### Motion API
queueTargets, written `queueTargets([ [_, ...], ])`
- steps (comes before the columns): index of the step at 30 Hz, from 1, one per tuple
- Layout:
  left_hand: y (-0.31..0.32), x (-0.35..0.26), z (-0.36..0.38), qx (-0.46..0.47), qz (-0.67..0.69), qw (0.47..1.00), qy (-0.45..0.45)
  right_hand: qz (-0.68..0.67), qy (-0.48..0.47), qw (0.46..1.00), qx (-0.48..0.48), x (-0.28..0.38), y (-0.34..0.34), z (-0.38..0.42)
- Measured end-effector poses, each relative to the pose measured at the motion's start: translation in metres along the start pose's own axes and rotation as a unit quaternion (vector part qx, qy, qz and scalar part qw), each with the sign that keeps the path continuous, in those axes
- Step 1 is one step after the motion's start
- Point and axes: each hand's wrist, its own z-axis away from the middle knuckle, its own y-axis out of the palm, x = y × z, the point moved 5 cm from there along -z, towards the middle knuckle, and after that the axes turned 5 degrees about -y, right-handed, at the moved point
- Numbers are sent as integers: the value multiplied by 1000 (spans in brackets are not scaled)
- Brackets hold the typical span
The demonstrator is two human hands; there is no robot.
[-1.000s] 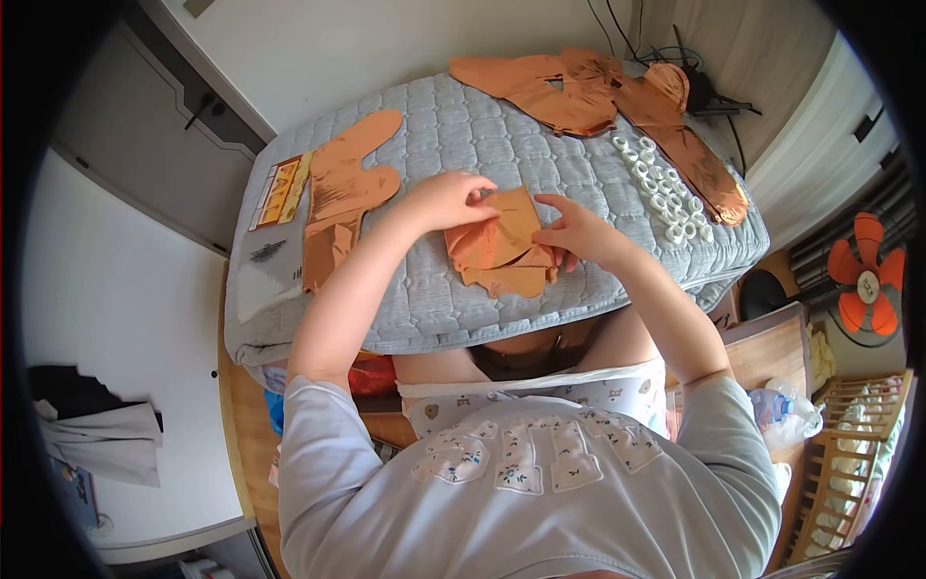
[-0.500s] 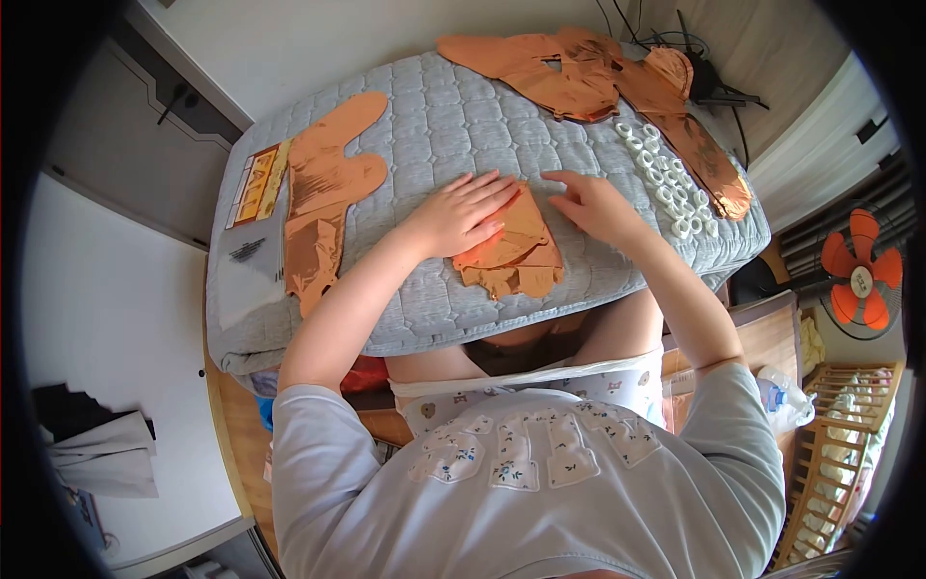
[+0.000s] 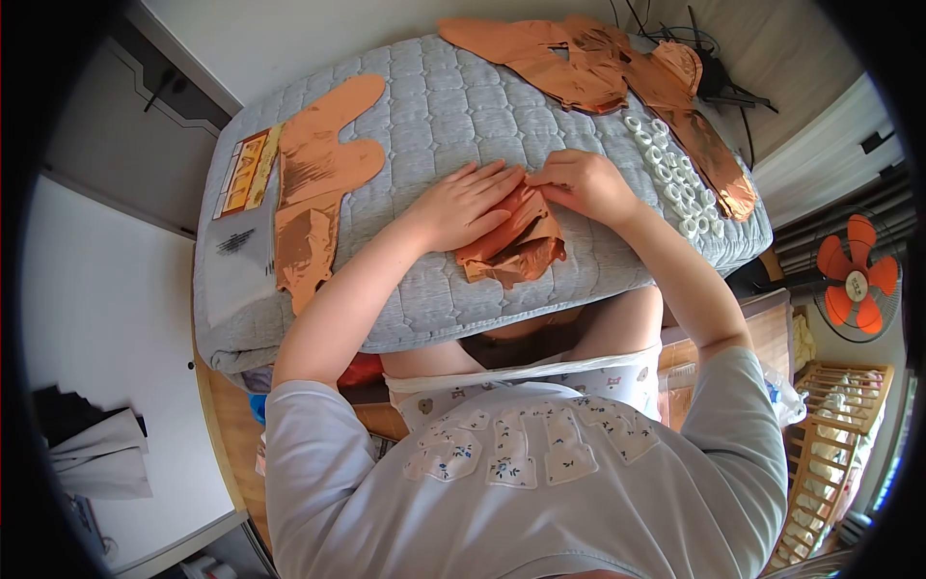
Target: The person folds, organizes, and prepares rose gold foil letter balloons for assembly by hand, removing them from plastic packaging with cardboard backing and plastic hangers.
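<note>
A folded copper-coloured foil balloon [image 3: 516, 241] lies on the grey quilted mattress [image 3: 434, 299] in front of me, its lower part creased and rumpled. My left hand [image 3: 468, 207] rests flat across its upper left side, fingers stretched out. At the balloon's upper right edge, my right hand [image 3: 582, 185] is closed in a pinch on the foil, close to the left fingertips. The pinched bit is partly hidden by my fingers.
Flat copper foil balloons [image 3: 323, 183] lie at the left, beside a printed card in a clear bag [image 3: 241, 251]. More foil balloons [image 3: 579, 63] are spread at the back right, near several white rings [image 3: 680, 183]. An orange-bladed fan [image 3: 856, 285] stands right.
My right hand has moved left from beside the balloon and pinched its upper edge. The foil has lifted and crumpled, while my left hand has stayed on it.
</note>
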Motion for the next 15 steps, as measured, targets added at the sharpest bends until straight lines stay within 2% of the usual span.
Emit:
queueTargets([
  [5, -5, -2, 0, 4, 18, 1000, 4, -36, 5, 999, 6, -4, 7, -7],
  [8, -5, -2, 1, -9, 32, 999, 16, 1, 2, 1000, -11, -5, 12, -4],
  [10, -6, -3, 0, -19, 36, 999, 26, -3, 81, 996, 22, -5, 15, -2],
  [15, -9, -4, 0, 6, 52, 999, 4, -125, 155, 980, 9, 4, 16, 2],
])
